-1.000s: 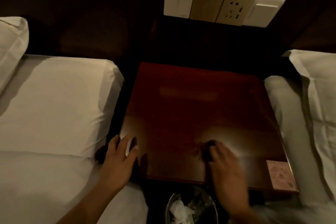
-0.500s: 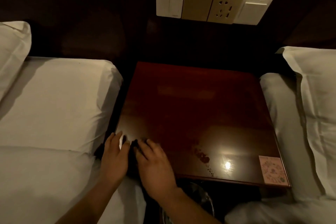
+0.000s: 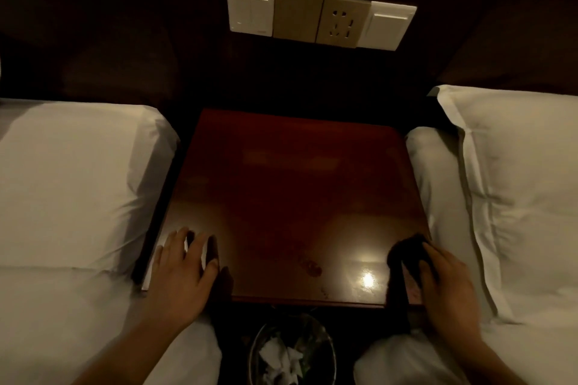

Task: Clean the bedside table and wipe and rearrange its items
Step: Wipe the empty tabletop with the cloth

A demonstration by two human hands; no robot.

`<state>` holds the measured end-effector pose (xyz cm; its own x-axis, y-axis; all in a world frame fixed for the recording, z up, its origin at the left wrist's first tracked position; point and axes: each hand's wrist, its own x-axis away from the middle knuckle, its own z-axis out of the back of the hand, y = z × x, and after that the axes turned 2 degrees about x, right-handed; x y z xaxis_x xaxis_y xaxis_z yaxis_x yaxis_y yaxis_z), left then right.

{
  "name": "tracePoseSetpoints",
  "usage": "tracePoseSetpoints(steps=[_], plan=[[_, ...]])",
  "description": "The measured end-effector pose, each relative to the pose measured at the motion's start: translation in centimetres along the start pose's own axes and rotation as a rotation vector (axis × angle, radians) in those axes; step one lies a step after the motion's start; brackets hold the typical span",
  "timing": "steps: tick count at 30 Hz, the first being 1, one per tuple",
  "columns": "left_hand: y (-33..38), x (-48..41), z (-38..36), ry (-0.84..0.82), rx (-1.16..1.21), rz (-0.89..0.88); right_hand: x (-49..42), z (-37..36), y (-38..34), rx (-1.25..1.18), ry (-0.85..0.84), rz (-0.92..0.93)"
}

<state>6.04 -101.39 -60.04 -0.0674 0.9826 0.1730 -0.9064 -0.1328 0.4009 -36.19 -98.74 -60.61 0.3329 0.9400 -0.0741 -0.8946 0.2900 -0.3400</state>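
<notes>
The right hand (image 3: 444, 284) lies at the table's 5 o'clock corner, fingers curled down and pressed onto a dark cloth (image 3: 406, 251); the cloth bunches out ahead of the fingertips and touches the wood right at the table's right edge. Whether the thumb is tucked under the cloth cannot be told in the dim light. The left hand (image 3: 184, 272) rests flat at the 7 o'clock corner, fingers spread and empty, palm overhanging the near edge, fingertips on the wood.

Between the two hands the bedside table (image 3: 297, 191) is bare, a glossy red-brown top with a bright lamp reflection near 5 o'clock and a small dark red smear (image 3: 312, 269) just left of it, close to the near edge. The whole middle and far half of the top, toward 12 o'clock, lies open.

The left edge of the table runs just beside a white bed (image 3: 72, 181) at 9 o'clock, a narrow dark gap between them. The right edge sits against white bedding and a pillow (image 3: 516, 191) at 3 o'clock, touching or nearly so. Beyond the far edge, at 12 o'clock, a panel of switches and a socket (image 3: 320, 14) is set in the dark wall. Below the near edge, at 6 o'clock, a round waste bin (image 3: 292, 350) holds crumpled white paper.
</notes>
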Motion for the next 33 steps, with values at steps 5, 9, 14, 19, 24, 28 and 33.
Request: tracePoseSetpoints(steps=[5, 9, 14, 19, 24, 28, 33], plan=[[1.0, -0.7, -0.5, -0.028, -0.014, 0.026, 1.0, -0.1, -1.2, -0.100, -0.045, 0.054], [1.3, -0.2, 0.6, -0.022, 0.011, 0.060, 0.9, -0.6, -5.0, -0.173, -0.089, 0.175], [1.2, 1.4, 2.5, -0.010, -0.060, 0.113, -0.2, -1.0, -10.9, -0.252, -0.160, 0.346], [0.9, 3.8, 4.3, 0.059, -0.103, 0.157, -1.0, -0.7, -13.2, -0.261, -0.216, 0.425], [-0.7, 6.8, 5.0, 0.113, -0.034, 0.250, -0.4, -0.8, -15.5, -0.252, -0.265, 0.512], [-3.1, 9.9, 5.8, 0.158, -0.039, 0.315, 1.3, -1.3, -18.7, -0.269, -0.306, 0.599], [-6.9, 14.2, 7.4, 0.207, -0.007, 0.411, 4.8, -2.2, -23.6, -0.291, -0.382, 0.703]])
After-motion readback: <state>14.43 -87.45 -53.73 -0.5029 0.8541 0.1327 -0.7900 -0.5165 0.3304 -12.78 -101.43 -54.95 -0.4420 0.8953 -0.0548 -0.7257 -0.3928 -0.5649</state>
